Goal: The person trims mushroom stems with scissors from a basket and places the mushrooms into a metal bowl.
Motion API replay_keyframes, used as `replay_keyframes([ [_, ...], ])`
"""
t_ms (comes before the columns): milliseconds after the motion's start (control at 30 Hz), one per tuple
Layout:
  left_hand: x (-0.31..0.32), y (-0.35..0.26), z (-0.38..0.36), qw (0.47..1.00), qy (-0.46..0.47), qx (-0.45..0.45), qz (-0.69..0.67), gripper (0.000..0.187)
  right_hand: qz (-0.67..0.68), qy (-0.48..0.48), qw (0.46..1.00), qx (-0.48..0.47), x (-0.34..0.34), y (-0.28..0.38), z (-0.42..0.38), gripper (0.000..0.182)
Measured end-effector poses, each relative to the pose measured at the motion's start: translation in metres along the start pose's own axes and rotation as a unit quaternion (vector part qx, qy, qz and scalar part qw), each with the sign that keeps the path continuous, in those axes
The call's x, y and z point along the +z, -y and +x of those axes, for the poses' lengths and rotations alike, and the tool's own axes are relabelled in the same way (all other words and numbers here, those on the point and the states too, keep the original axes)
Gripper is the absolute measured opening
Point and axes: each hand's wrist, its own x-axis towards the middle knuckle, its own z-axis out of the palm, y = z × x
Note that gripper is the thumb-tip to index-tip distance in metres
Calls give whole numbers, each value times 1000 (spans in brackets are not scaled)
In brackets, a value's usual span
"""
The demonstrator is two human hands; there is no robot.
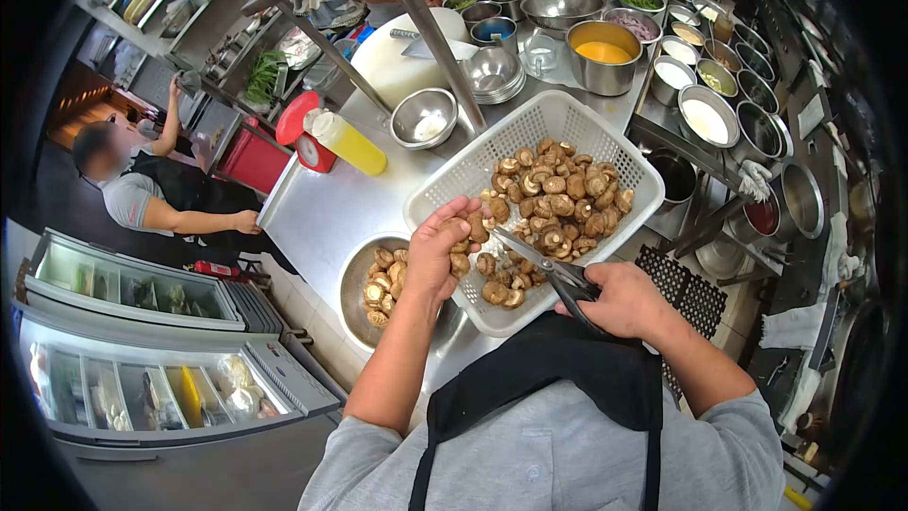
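Note:
My left hand [435, 251] pinches a brown mushroom [478, 225] over the near left part of a white perforated basket [558, 118]. In my right hand [626, 298] is a pair of scissors [564, 276], its blades pointing left toward that mushroom. Whole brown mushrooms [566, 191] are heaped in the basket, some with pale stems showing. Left of the basket, partly behind my left forearm, a metal bowl [348, 298] contains more mushrooms [381, 286].
A yellow squeeze bottle [350, 144], a red scale [307, 132] and metal bowls [424, 118] stand beyond the basket. Pots and pans of food line the right. One person [161, 170] is at the table's left end; another [378, 0] works behind. Open-topped chillers [161, 369] stand lower left.

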Motion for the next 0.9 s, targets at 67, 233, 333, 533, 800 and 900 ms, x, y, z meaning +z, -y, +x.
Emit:
replay_keyframes([
  [67,-1,1,0,1000,31,0,4,35,27,17,999,5,2,1,-1,60],
  [233,1,-8,-10,994,9,-84,73,36,-36,-76,996,-27,19,-11,1,49],
  [333,-3,-8,-12,990,30,-111,81,36,-105,-141,981,-86,22,-19,1,40],
  [533,-10,7,-5,994,3,-103,17,40,-119,-159,973,-120,24,-20,3,38],
  [800,-12,4,-5,996,-35,-22,-77,42,39,-21,999,11,6,2,-1,57],
  [900,-6,12,-5,995,-32,10,-95,41,73,-21,997,23,11,7,3,61],
])
